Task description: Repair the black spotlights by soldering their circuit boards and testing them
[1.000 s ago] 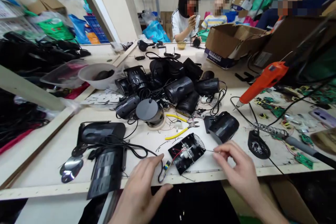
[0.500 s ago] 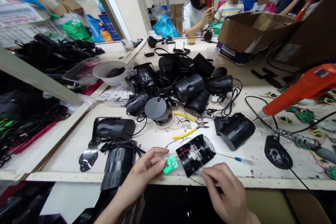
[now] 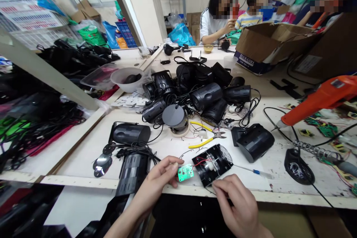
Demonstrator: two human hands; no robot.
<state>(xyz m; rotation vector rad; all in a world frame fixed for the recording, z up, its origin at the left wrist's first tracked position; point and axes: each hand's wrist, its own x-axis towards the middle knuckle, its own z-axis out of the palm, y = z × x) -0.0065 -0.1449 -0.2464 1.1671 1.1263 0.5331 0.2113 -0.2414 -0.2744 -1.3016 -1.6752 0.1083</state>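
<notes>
My left hand (image 3: 158, 180) pinches a small green circuit board (image 3: 185, 173) at the table's front edge. Red wires run from the board into an open black lamp housing (image 3: 213, 164) lying just to its right. My right hand (image 3: 235, 206) is curled at the near corner of that housing, fingertips pressed together on something too small to name. A thin screwdriver with a blue handle (image 3: 255, 171) lies on the table to the right of the housing, apart from both hands.
Yellow-handled pliers (image 3: 205, 135) lie behind the housing. A heap of black lamp bodies (image 3: 206, 95) fills the table's middle. An orange power tool (image 3: 318, 100), a soldering iron stand (image 3: 298, 163) and a cardboard box (image 3: 264, 42) are at right. Other people sit at the far end.
My left hand has picked up the green circuit board. My right hand has let go of the screwdriver, which now lies on the table, and has moved to the housing's near corner.
</notes>
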